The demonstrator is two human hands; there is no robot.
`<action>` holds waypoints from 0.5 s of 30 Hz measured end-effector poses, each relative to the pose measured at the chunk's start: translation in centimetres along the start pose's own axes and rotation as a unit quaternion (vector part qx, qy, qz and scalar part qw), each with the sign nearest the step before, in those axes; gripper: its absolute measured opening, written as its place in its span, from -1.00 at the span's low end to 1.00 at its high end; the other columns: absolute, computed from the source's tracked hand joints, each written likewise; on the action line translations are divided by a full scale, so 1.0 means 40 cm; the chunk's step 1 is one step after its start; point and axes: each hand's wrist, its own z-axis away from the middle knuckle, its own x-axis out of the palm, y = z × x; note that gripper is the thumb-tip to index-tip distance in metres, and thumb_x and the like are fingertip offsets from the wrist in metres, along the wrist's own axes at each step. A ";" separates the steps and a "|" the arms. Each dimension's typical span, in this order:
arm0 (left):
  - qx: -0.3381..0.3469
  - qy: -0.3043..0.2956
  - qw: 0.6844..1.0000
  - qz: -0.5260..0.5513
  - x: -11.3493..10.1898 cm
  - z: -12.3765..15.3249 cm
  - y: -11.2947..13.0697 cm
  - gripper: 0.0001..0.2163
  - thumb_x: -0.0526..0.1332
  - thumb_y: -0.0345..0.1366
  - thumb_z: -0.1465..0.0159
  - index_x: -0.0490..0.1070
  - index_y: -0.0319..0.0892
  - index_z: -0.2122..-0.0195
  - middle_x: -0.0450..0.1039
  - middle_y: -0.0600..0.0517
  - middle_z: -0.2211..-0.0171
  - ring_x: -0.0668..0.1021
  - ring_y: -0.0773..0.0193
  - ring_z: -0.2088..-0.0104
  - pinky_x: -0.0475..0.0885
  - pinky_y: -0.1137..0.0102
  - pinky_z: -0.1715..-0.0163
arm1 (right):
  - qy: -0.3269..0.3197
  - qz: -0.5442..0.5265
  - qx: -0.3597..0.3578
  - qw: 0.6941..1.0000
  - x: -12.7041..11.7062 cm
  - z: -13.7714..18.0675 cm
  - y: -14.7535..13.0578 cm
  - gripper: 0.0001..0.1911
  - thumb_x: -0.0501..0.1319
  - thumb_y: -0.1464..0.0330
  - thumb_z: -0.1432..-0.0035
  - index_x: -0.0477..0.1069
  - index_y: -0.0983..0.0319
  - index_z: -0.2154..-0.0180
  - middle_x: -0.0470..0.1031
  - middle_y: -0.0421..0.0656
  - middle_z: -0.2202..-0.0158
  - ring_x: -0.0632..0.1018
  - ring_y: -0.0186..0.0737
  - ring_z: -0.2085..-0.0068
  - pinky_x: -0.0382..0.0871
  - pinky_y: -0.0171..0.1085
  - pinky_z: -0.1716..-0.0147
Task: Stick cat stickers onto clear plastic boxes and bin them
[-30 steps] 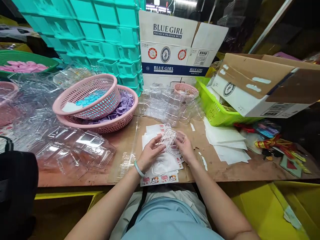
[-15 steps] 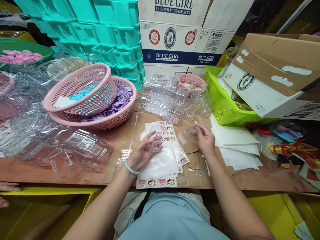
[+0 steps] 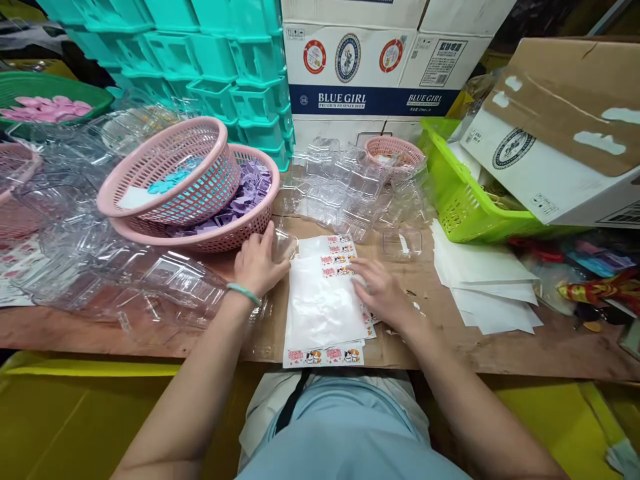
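My left hand (image 3: 257, 263) rests on the brown table beside the big pink basket (image 3: 250, 230), its fingers curled against a small clear plastic shell (image 3: 286, 244). Fingers stretched out, my right hand (image 3: 381, 292) lies flat on a stack of sticker sheets (image 3: 325, 307) printed with small cartoon pictures, fingertips at the printed rows. A second clear shell (image 3: 403, 243) lies by itself on the table to the right of the sheets, apart from both hands.
Two nested pink baskets hold blue pieces (image 3: 173, 180) and purple pieces (image 3: 247, 197). A pile of clear shells (image 3: 345, 193), a small pink basket (image 3: 395, 150), teal crates (image 3: 235, 73), a beer carton (image 3: 370, 67), a green basket (image 3: 457, 207) and white paper sheets (image 3: 485, 287) surround the work spot.
My hands pulled the clear shell apart. The right one set its half down on the table and came back to the sticker sheets; the left carried its half toward the pink basket.
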 end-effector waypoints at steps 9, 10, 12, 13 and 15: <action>0.198 -0.094 0.976 -0.018 0.085 0.055 0.071 -0.39 0.27 -0.09 -0.14 0.25 -0.19 -0.19 0.33 -0.21 -0.11 0.30 -0.13 -0.12 0.11 0.03 -0.13 | -0.140 0.152 0.017 0.978 0.133 0.125 -0.075 -0.24 0.11 0.07 -0.25 -0.06 0.26 -0.34 -0.02 0.03 -0.37 -0.01 0.10 -0.37 -0.02 0.20 -0.28; 0.201 -0.123 0.972 -0.016 0.093 0.055 0.073 -0.38 0.30 -0.08 -0.10 0.28 -0.19 -0.17 0.37 -0.21 -0.06 0.33 -0.14 -0.08 0.12 0.02 -0.11 | -0.139 0.157 0.018 0.978 0.132 0.145 -0.082 -0.24 0.08 0.07 -0.27 -0.10 0.24 -0.35 -0.02 0.01 -0.37 -0.02 0.07 -0.38 -0.03 0.20 -0.28; 0.186 -0.162 0.969 -0.010 0.101 0.045 0.080 -0.43 0.34 -0.09 -0.06 0.36 -0.18 -0.08 0.43 -0.17 0.08 0.38 -0.11 0.01 0.15 0.03 -0.05 | -0.134 0.164 0.021 0.977 0.131 0.170 -0.093 -0.23 0.05 0.07 -0.28 -0.18 0.22 -0.37 -0.04 0.00 -0.38 -0.03 0.05 -0.38 -0.04 0.20 -0.29; 0.176 -0.178 0.968 -0.005 0.102 0.037 0.083 -0.49 0.34 -0.11 -0.05 0.40 -0.18 -0.02 0.45 -0.14 0.15 0.40 -0.08 0.06 0.18 0.05 -0.02 | -0.133 0.165 0.023 0.977 0.131 0.174 -0.096 -0.21 0.05 0.06 -0.28 -0.20 0.22 -0.37 -0.05 -0.01 -0.38 -0.04 0.05 -0.38 -0.03 0.20 -0.29; 0.163 -0.209 0.964 0.017 0.101 0.018 0.091 -0.63 0.34 -0.16 -0.04 0.45 -0.18 0.13 0.44 -0.09 0.23 0.42 -0.04 0.11 0.23 0.11 0.03 | -0.136 0.167 0.026 0.976 0.132 0.173 -0.096 -0.20 0.05 0.05 -0.27 -0.21 0.22 -0.37 -0.07 -0.01 -0.38 -0.04 0.06 -0.38 -0.02 0.20 -0.28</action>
